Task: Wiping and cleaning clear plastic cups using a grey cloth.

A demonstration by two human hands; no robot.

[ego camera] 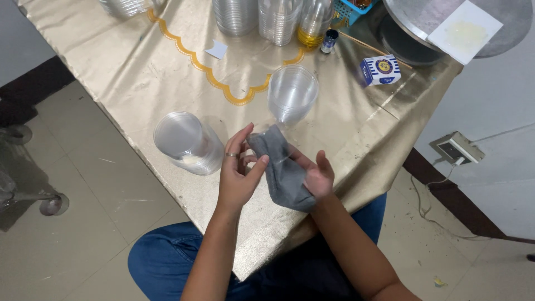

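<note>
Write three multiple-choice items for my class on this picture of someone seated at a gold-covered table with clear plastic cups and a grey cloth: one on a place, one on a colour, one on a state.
1. Where does the small blue and white box sit?
A. on the floor
B. on the table, toward its far right
C. inside a cup

2. What colour is the cloth?
A. grey
B. red
C. yellow

3. How does the stack of cups beside the left hand stand?
A. upright
B. crushed flat
C. tipped on its side

Answers:
1 B, the box rests on the gold cover near the round metal tray.
2 A, the cloth across the right hand is plainly grey.
3 C, its round end faces the camera while its side lies on the table.
</note>
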